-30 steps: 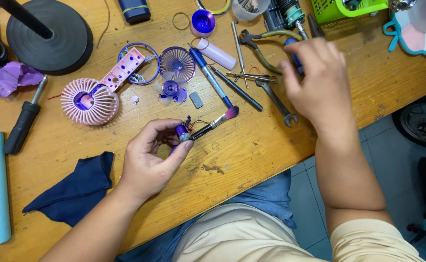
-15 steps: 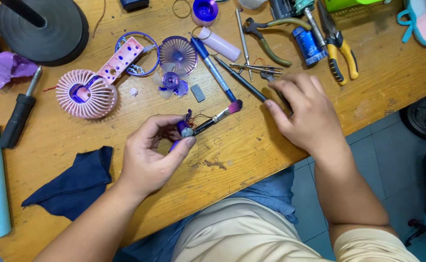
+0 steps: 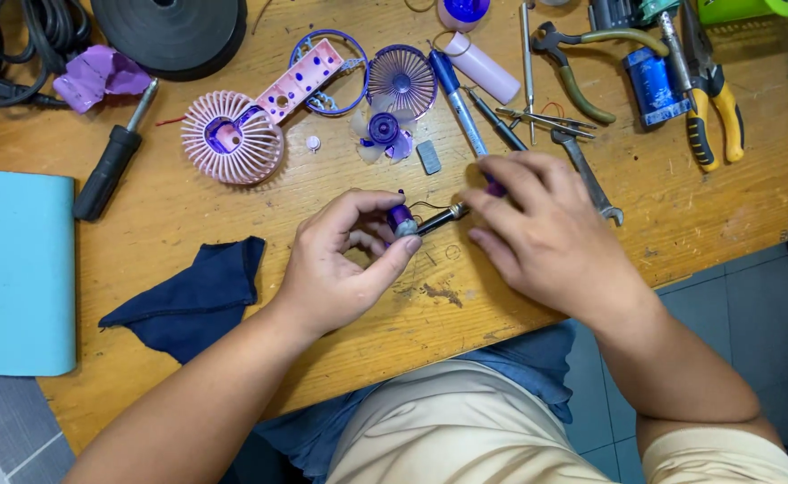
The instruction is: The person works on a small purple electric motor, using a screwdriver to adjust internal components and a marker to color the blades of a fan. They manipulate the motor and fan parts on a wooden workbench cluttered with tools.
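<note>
My left hand (image 3: pixel 345 260) pinches a small purple motor (image 3: pixel 401 218) with thin wires, just above the wooden table (image 3: pixel 233 224). My right hand (image 3: pixel 542 237) grips the purple-capped handle of a small screwdriver (image 3: pixel 443 218), whose tip meets the motor. Behind the hands lie a pink fan shell (image 3: pixel 233 137), a purple fan grille (image 3: pixel 401 81) and a clear purple fan blade (image 3: pixel 381 133).
A dark blue cloth (image 3: pixel 192 296) lies left of my left hand. A black-handled screwdriver (image 3: pixel 112 166), a wrench (image 3: pixel 587 175), a blue pen (image 3: pixel 457 94), green-handled pliers (image 3: pixel 582 67), yellow-handled pliers (image 3: pixel 712 99) and a blue battery (image 3: pixel 654 85) are spread behind. A light blue pad (image 3: pixel 17 269) is at left.
My right hand came back from the pliers at the far right and took hold of the small screwdriver. The left hand kept the motor in place.
</note>
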